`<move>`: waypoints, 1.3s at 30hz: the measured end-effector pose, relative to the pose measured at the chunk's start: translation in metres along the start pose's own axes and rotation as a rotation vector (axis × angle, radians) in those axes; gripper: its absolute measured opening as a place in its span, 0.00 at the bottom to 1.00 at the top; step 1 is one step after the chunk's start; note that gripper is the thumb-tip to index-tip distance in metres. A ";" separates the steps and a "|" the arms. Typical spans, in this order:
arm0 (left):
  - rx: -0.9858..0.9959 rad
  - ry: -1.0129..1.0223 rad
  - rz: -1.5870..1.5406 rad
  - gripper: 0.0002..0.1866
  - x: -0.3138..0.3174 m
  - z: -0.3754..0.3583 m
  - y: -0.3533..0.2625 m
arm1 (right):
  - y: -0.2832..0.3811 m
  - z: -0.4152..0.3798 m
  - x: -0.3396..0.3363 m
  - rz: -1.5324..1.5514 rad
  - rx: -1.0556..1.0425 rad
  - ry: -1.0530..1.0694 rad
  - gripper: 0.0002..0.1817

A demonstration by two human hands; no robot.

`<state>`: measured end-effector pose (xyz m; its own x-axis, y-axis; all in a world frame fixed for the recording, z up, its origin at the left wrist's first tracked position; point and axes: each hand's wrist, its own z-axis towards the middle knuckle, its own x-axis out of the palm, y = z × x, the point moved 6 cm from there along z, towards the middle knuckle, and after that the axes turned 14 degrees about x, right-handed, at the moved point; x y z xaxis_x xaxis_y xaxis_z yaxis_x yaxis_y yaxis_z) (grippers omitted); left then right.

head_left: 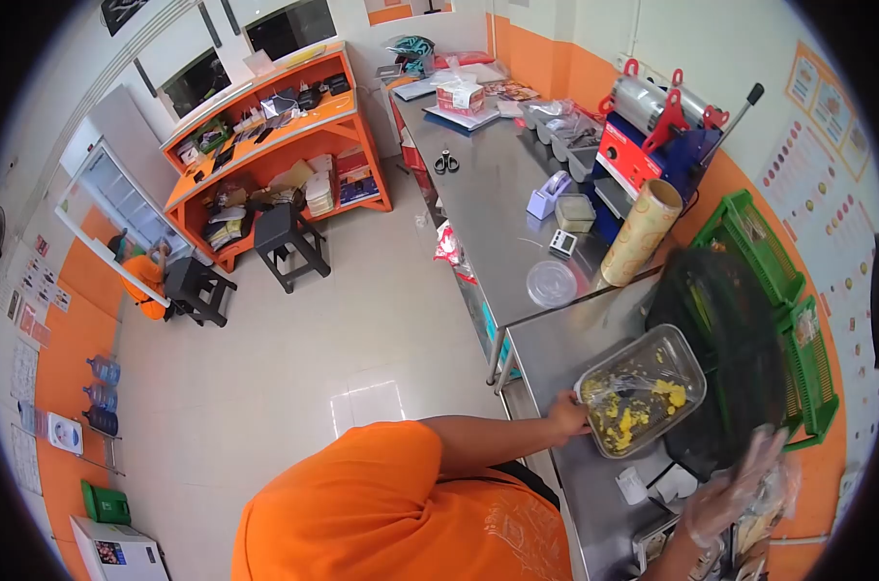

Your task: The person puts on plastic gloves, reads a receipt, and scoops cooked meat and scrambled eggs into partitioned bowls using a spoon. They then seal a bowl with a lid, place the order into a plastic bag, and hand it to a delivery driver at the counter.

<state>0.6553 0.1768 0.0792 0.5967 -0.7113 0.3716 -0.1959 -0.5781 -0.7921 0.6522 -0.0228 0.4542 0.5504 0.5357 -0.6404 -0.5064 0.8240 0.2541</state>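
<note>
- Metal tray [686, 363]: 1, rectangular, on the steel worktop [565, 349] near its front edge, tilted diag. Holds yellow food bits [643, 416] and a utensil [619, 385]; can't tell what kind.
- Black round pan [725, 339]: 1, large, just beside the tray on the far side, partly over the green baskets.
- Green baskets [778, 261]: 2, along the wall side of the worktop.
- Film roll [641, 230]: 1, upright, orange pattern, behind the tray, next to the red-blue sealing machine [652, 136].
- Clear round lid [552, 283]: 1, flat on the worktop, w/ 1 small timer-like box [562, 242] and 1 square tub [575, 211] beyond it.
- Scissors [446, 162]: 1 pair, far end of the worktop.
- Stools [289, 242]: 2, dark, on the floor by the orange shelf unit [265, 145].
- Water bottles [101, 392]: 3, blue, on a rack at the far wall.
- Left hand [567, 416]: bare, fingers curled narrow on the tray's near corner, gripping its rim.
- Right hand [740, 489]: in a clear plastic glove, fingers spread wide, blurred; raised near the pan's edge, apart from the tray. Can't tell if it touches anything.
- Another person [144, 281]: 1, orange top, far off by the glass door.
</note>
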 end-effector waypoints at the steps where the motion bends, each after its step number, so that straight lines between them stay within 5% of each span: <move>1: -0.025 0.054 -0.032 0.22 0.002 0.003 -0.008 | 0.016 -0.020 0.005 -0.027 -0.056 0.028 0.27; 5: -0.102 0.342 -0.226 0.16 -0.012 0.036 -0.011 | 0.029 -0.117 0.065 -0.175 -0.122 0.120 0.36; 8: -0.295 0.343 -0.514 0.21 -0.046 0.037 -0.029 | 0.013 -0.184 0.119 -0.126 -0.124 0.125 0.38; 12: -0.096 0.144 -0.522 0.31 -0.085 0.023 -0.075 | -0.009 -0.253 0.180 -0.231 -0.049 0.157 0.39; 15: 0.123 0.239 -0.009 0.38 -0.079 0.024 -0.103 | -0.006 -0.263 0.206 -0.284 0.085 0.328 0.36; 19: 0.544 0.112 0.871 0.41 -0.082 0.048 -0.097 | 0.022 -0.256 0.221 -0.284 0.124 0.346 0.30; 20: 0.647 0.060 1.020 0.39 -0.086 0.058 -0.083 | 0.038 -0.242 0.220 -0.204 0.226 0.548 0.30; 22: 0.570 0.150 1.028 0.38 -0.087 0.049 -0.082 | 0.053 -0.240 0.200 -0.137 0.339 0.679 0.32; 24: 0.939 0.156 1.135 0.38 -0.084 0.047 -0.066 | 0.036 -0.275 0.203 0.129 0.685 0.661 0.36; 26: 0.822 0.259 0.997 0.37 -0.079 0.019 -0.073 | 0.055 -0.280 0.162 -0.007 0.473 0.630 0.34; 28: 0.817 0.304 0.762 0.31 -0.086 -0.005 -0.052 | 0.045 -0.307 0.109 0.172 0.600 0.659 0.33; 30: 0.770 0.448 0.596 0.24 -0.091 -0.036 -0.030 | 0.029 -0.334 0.046 0.124 0.514 0.360 0.25; 32: 0.746 0.725 0.701 0.20 -0.082 -0.077 -0.005 | -0.019 -0.387 -0.009 -0.134 0.931 0.378 0.18; 33: 0.663 0.845 0.706 0.19 -0.064 -0.096 0.012 | -0.041 -0.389 -0.054 -0.232 0.966 0.095 0.09; 34: 0.576 0.959 0.714 0.18 -0.045 -0.120 0.031 | -0.087 -0.433 -0.078 -0.363 1.423 0.041 0.10; 36: 0.441 1.140 0.735 0.18 0.001 -0.164 0.070 | -0.170 -0.477 -0.125 -0.246 1.535 -0.362 0.14; 39: 0.129 1.248 0.778 0.22 0.095 -0.218 0.140 | -0.270 -0.464 -0.136 0.183 1.569 -0.390 0.17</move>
<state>0.5152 -0.0592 0.1091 -0.6777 -0.7341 -0.0439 -0.0368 0.0934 -0.9949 0.4060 -0.4040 0.1358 0.8111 0.4530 -0.3699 0.4219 -0.0152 0.9065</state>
